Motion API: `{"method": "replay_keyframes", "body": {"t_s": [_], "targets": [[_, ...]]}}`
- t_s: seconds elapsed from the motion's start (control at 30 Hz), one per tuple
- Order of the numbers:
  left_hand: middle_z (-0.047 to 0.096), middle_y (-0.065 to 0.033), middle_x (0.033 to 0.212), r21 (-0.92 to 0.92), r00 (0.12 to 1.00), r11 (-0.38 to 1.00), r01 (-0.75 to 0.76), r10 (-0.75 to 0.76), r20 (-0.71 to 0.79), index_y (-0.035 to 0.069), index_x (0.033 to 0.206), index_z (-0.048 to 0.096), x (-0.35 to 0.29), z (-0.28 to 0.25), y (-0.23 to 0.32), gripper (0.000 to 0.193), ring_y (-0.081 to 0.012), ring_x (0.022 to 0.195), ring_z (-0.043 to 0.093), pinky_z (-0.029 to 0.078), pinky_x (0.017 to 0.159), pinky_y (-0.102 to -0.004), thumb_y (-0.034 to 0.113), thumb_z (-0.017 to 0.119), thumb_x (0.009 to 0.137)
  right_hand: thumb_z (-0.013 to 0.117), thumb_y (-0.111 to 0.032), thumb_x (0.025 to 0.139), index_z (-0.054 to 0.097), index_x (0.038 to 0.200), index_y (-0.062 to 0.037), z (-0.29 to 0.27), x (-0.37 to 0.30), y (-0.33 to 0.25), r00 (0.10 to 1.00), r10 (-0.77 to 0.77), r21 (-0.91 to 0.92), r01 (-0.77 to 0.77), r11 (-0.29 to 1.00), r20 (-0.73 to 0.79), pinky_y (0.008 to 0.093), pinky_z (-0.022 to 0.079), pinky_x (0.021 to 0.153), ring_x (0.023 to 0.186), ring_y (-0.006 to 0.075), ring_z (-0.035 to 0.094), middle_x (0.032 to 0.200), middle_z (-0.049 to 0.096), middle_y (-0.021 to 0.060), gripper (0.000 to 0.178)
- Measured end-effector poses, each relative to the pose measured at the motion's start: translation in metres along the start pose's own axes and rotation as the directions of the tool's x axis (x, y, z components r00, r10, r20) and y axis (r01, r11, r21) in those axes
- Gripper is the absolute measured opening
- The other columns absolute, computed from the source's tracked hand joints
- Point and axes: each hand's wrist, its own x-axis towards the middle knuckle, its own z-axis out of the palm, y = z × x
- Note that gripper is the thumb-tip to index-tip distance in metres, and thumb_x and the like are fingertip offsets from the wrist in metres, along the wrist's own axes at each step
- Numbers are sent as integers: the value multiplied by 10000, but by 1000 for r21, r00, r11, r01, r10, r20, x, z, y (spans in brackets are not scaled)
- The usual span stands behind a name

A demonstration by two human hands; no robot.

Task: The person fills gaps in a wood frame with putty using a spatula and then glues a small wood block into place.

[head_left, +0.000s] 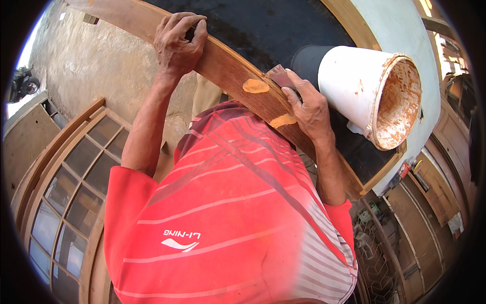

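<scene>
A long brown wooden frame (pixel 223 66) runs diagonally in front of my body, its face turned up toward me. My left hand (pixel 179 45) is closed over the frame's upper edge, fingers bent across the wood. Farther down the same rail, my right hand (pixel 310 109) pinches a small flat scraper blade (pixel 280 76) between thumb and fingers. The blade touches or hovers just over the frame's edge; I cannot tell which. Two smears of orange filler mark the rail: one filler patch (pixel 255 86) beside the blade, another filler patch (pixel 283 120) near my right wrist.
On the dark panel (pixel 253 25) inside the frame rests a white bucket (pixel 349 73), its filler-stained mouth facing right. A multi-paned wooden window (pixel 76 187) leans at the left. Boards and a wooden panel (pixel 438 195) stand at the right. A motorcycle (pixel 24 83) shows far left.
</scene>
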Motion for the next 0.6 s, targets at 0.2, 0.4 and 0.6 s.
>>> {"method": "replay_keyframes", "body": {"t_s": [0.2, 0.4, 0.6], "targets": [[781, 0, 1047, -9, 1000, 1000, -23, 23, -5, 154, 1012, 820, 1, 0, 1, 124, -239, 1018, 719, 537, 956, -398, 177, 777, 898, 764, -113, 972, 664, 1399, -29, 3, 1, 0, 1000, -26, -34, 26, 999, 2, 449, 581, 739, 869, 377, 727, 1013, 729, 182, 447], [779, -12, 1087, 8, 1000, 1000, -19, 19, 21, 132, 1050, 823, 1, -2, 4, 129, -229, 1030, 711, 539, 981, -383, 170, 761, 944, 757, -125, 980, 665, 1397, -29, 4, 5, -1, 999, -44, -34, 44, 998, 5, 450, 585, 738, 865, 378, 730, 1003, 732, 180, 438], [780, -6, 1058, -18, 1000, 999, -29, 29, -4, 159, 1032, 816, 0, 1, -2, 143, -244, 1041, 721, 528, 983, -407, 192, 777, 899, 753, -130, 985, 670, 1394, -31, 5, 5, -1, 999, -41, -33, 41, 999, 1, 454, 585, 747, 876, 385, 729, 1021, 737, 186, 429]]}}
